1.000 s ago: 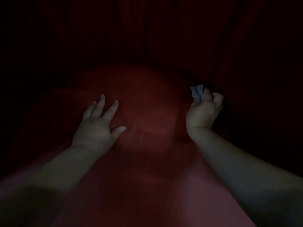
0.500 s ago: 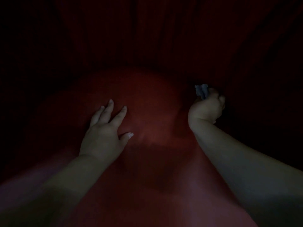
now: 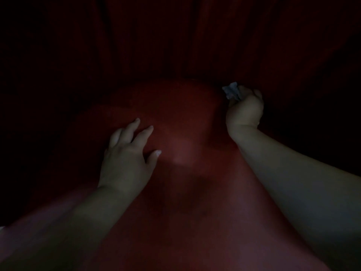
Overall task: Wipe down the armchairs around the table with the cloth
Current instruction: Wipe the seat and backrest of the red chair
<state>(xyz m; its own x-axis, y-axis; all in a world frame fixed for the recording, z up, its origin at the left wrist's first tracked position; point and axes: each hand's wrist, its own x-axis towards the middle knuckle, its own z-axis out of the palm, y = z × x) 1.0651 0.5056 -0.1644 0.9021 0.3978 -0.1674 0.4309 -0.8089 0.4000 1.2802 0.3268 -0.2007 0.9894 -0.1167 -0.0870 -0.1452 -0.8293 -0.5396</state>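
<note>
The scene is very dark. A red armchair seat cushion (image 3: 175, 118) fills the middle of the head view, with the dark channelled backrest (image 3: 175, 45) behind it. My left hand (image 3: 127, 157) rests flat on the cushion with fingers spread. My right hand (image 3: 245, 110) grips a small pale grey cloth (image 3: 231, 91) at the cushion's back right corner, where seat meets backrest. Only a bunched tip of the cloth shows above the fist.
Deep shadow hides both sides of the chair and anything beyond it. Part of a reddish-pink garment (image 3: 175, 241) fills the bottom of the view between my forearms.
My right hand with the cloth has moved up and back toward the seat's rear right corner. My left hand sits lower and further right in the view, still flat on the cushion.
</note>
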